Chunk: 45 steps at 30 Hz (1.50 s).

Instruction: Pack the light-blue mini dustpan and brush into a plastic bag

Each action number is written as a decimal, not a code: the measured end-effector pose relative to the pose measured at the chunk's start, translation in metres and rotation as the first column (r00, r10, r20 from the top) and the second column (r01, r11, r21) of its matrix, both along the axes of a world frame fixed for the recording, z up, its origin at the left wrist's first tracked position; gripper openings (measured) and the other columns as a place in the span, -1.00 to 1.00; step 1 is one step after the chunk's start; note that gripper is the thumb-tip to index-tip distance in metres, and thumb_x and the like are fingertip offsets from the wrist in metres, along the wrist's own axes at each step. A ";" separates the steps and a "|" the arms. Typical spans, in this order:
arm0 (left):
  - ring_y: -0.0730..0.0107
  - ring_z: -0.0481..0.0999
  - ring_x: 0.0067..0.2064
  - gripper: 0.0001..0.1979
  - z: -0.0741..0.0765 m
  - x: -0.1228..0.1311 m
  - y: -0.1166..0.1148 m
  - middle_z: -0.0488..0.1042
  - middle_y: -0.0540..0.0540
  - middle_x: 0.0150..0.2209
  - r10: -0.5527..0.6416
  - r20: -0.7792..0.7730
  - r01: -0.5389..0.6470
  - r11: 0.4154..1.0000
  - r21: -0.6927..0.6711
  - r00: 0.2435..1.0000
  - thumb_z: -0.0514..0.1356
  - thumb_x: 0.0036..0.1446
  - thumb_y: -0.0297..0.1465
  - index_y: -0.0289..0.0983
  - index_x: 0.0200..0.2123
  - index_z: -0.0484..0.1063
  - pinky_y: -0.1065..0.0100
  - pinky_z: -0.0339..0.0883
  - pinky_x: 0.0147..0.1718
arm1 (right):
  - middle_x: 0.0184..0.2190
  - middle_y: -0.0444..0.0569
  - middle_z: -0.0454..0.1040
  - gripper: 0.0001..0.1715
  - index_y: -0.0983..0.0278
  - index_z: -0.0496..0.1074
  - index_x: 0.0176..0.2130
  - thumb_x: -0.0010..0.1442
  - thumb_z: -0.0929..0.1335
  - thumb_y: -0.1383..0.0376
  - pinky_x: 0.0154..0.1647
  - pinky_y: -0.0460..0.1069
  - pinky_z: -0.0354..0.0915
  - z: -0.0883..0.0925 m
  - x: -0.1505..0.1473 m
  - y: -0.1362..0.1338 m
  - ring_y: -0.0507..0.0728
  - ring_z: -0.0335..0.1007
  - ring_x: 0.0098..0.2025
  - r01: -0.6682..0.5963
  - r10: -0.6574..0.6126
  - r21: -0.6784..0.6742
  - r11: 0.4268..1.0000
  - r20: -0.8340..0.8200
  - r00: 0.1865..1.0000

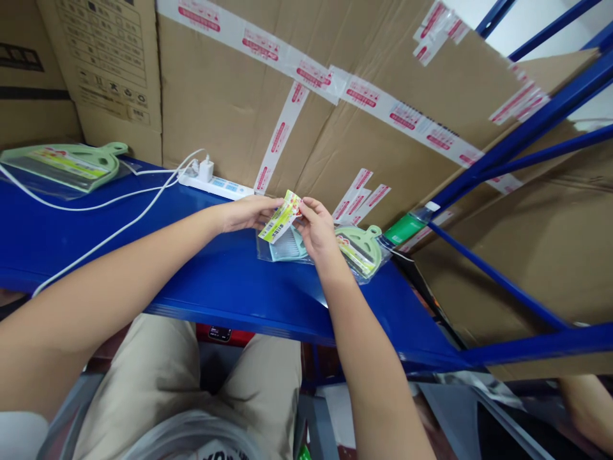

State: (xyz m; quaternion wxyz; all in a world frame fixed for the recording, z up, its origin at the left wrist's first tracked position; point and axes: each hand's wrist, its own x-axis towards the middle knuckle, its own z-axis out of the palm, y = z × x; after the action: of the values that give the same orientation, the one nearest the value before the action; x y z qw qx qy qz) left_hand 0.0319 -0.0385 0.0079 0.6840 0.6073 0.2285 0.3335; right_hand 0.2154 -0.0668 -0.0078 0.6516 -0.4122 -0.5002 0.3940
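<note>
Both hands raised over blue shelf (143, 255), left hand (244, 213) and right hand (317, 229) pinching label card (280, 218)

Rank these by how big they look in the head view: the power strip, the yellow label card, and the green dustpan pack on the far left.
1. Green dustpan pack, clearly largest.
2. Power strip.
3. Yellow label card, held by both hands; it looks close to the strip, so that order is unsure.
</note>
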 end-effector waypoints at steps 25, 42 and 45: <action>0.31 0.56 -0.40 -0.72 -0.008 -0.035 0.035 0.56 -0.09 -0.47 0.145 -0.286 -0.134 0.989 0.056 0.947 0.49 -0.21 -0.38 -0.23 -0.50 0.42 0.31 0.36 -0.42 | -0.26 0.14 0.59 -0.58 0.21 0.40 -0.01 0.09 0.39 0.33 -0.14 0.14 0.36 -0.002 -0.037 -0.031 0.39 0.53 -0.12 0.284 -0.133 0.108 0.953 0.989 0.070; 0.53 0.31 -0.59 -0.71 -0.027 -0.016 0.029 0.45 0.02 -0.60 0.031 -0.354 0.004 0.995 0.099 0.935 0.49 -0.21 -0.40 -0.20 -0.49 0.41 0.46 0.09 -0.62 | -0.56 -0.23 0.43 -0.80 0.20 0.39 -0.30 -0.03 0.39 0.39 -0.39 -0.05 0.28 -0.008 -0.022 -0.008 0.05 0.35 -0.51 0.217 0.016 -0.194 0.957 0.779 0.627; 0.55 0.26 -0.64 -0.70 -0.026 -0.015 0.027 0.41 0.03 -0.64 -0.059 -0.340 0.090 0.993 0.075 0.939 0.50 -0.21 -0.40 -0.19 -0.51 0.41 0.47 0.02 -0.68 | -0.56 -0.25 0.43 -0.78 0.20 0.40 -0.29 -0.03 0.40 0.38 -0.42 -0.07 0.27 -0.013 -0.017 -0.001 0.03 0.35 -0.52 0.217 0.022 -0.222 0.951 0.745 0.667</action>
State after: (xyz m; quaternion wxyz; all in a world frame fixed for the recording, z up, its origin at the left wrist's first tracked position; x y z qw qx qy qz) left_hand 0.0164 -0.0114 -0.0181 0.6190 0.6937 0.3036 0.2085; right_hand 0.1981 -0.0678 -0.0210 0.3449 -0.6539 -0.6340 0.2268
